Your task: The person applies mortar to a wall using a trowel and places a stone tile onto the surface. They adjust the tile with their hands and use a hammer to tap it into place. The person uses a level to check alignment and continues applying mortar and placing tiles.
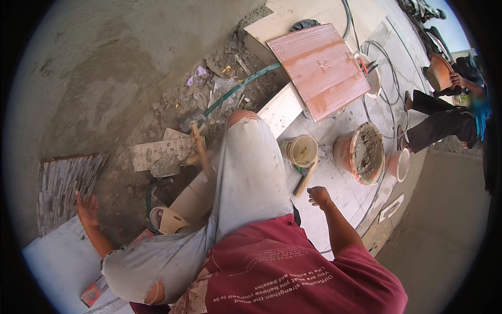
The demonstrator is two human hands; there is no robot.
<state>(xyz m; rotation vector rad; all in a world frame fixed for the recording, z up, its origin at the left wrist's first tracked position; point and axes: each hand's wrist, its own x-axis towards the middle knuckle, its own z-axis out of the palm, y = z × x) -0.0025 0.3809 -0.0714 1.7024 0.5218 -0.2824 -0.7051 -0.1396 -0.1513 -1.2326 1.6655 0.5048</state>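
Note:
My left hand [88, 210] is open with its fingers apart, beside the lower edge of a grey-brown striped tile [65, 183] at the plastered wall. Whether it touches the tile, I cannot tell. My right hand [319, 197] hangs over the pale tiled floor, fingers curled, with nothing visible in it. Just beyond it lie a tool's wooden handle [305, 180] and a small bucket [302, 150]. Farther right stands a bucket of wet grey mortar [368, 153]. A wooden-handled tool [200, 149] rests among rubble past my knee.
A reddish tile box [320, 68] rests on pale slabs at the far side. A green hose [240, 88] crosses the debris, and dark cables [389, 68] run over the floor. At right, a person [444, 123] holds an orange basin [439, 72]. A pinkish bucket [399, 164] stands nearby.

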